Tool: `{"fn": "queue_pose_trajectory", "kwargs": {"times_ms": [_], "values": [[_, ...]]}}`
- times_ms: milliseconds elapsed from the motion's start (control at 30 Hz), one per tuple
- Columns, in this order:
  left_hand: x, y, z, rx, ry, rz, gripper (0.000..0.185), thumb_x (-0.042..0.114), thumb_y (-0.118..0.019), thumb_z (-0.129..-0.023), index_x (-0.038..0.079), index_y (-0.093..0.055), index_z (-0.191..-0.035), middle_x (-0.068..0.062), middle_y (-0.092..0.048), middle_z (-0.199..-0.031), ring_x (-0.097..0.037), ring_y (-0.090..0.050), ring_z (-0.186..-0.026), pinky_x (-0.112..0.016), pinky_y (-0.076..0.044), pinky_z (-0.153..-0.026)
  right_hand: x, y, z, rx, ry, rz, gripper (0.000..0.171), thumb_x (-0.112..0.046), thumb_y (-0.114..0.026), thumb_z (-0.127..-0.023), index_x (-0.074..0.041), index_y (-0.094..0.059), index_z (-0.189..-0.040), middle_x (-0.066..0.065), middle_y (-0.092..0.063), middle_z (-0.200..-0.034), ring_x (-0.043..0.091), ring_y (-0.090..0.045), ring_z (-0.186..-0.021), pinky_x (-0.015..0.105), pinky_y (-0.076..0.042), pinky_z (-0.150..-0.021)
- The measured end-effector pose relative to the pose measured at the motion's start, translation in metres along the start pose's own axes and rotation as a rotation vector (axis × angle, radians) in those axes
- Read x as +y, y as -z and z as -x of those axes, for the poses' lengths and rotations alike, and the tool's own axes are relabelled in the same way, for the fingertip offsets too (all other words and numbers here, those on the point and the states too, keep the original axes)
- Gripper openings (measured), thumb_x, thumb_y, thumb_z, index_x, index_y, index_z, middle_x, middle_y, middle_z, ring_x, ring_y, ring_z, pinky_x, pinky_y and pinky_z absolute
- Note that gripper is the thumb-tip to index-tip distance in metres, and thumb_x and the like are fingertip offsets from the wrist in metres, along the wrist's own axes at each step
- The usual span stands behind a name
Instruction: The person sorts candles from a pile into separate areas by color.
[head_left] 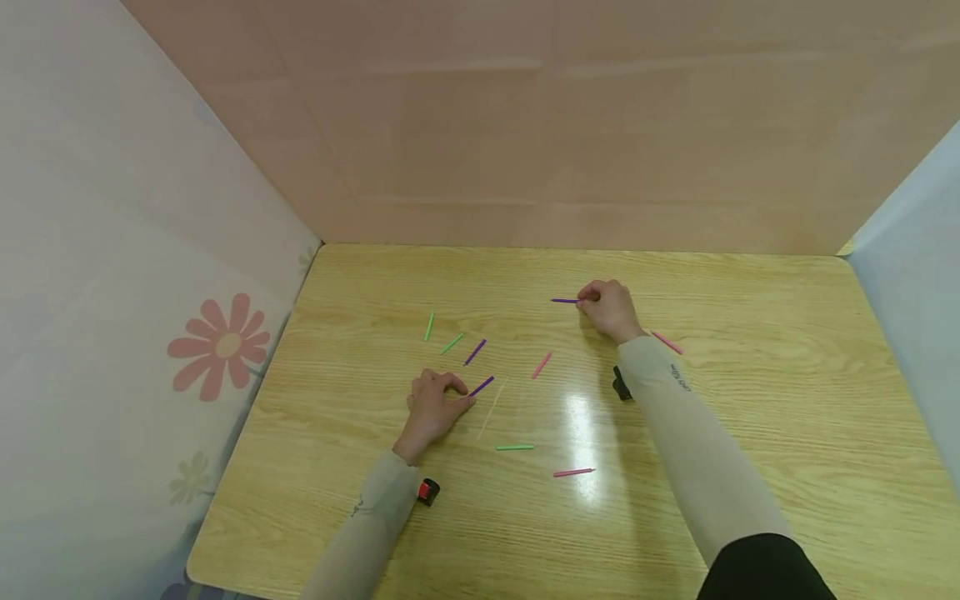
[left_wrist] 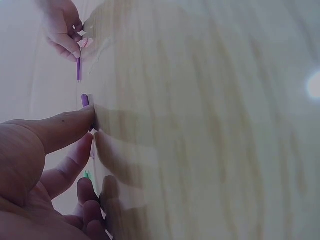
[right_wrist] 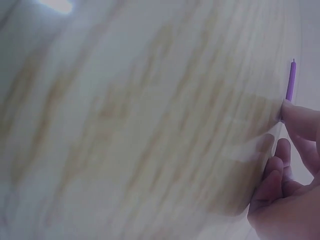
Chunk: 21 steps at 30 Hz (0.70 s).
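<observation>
In the head view my left hand (head_left: 435, 408) is low over the table, thumb and forefinger at the lower end of a purple birthday candle (head_left: 483, 386). Seen from the left wrist, the thumb lies against that purple candle (left_wrist: 84, 100), the forefinger just beside it. Farther back, my right hand (head_left: 609, 310) pinches another purple candle (head_left: 564, 300) by one end, its wick end pointing left. The right wrist view shows this candle (right_wrist: 291, 80) sticking out past the thumb, its gripped end hidden by the fingers. A third purple candle (head_left: 475, 352) lies just beyond my left hand.
Green candles (head_left: 452, 343) lie left of centre, and another green candle (head_left: 514, 447) is nearer me. Pink candles (head_left: 542, 364) are scattered about, one pink candle (head_left: 667, 342) beside my right forearm. A pale yellow candle (head_left: 492, 408) lies right of my left hand. Walls border the wooden table (head_left: 750, 333).
</observation>
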<state>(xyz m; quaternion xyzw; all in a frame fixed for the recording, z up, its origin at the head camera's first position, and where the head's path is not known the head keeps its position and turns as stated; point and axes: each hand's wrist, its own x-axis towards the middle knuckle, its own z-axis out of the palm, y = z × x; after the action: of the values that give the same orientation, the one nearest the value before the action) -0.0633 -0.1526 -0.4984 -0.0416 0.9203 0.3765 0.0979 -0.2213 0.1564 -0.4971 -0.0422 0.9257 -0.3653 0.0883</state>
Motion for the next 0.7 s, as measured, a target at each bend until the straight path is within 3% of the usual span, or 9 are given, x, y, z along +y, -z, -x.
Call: {"fn": "queue_pose_trajectory", "kwargs": {"times_ms": [333,700], "values": [[-0.002,0.000,0.000,-0.002,-0.007,-0.002,0.015,0.026,-0.075,-0.083,0.015,-0.065,-0.086,-0.007,-0.046,-0.095,-0.028,-0.037,-0.095,-0.043,-0.024,-0.078,0.002,0.002,0.003,-0.012,0.029,-0.030,0.024,-0.011,-0.056,-0.094,0.005,-0.062,-0.111,0.024,-0.060,-0.112,0.038,-0.050,-0.108,0.052,-0.039,-0.096],[-0.003,0.000,-0.001,-0.004,-0.007,-0.023,0.015,0.027,-0.074,-0.084,0.016,-0.065,-0.086,-0.006,-0.045,-0.095,-0.028,-0.037,-0.094,-0.041,-0.024,-0.076,0.002,0.013,0.015,0.008,0.046,-0.131,0.027,-0.016,-0.055,-0.097,0.003,-0.060,-0.115,0.021,-0.049,-0.112,0.032,-0.050,-0.096,0.041,-0.043,-0.081]]}}
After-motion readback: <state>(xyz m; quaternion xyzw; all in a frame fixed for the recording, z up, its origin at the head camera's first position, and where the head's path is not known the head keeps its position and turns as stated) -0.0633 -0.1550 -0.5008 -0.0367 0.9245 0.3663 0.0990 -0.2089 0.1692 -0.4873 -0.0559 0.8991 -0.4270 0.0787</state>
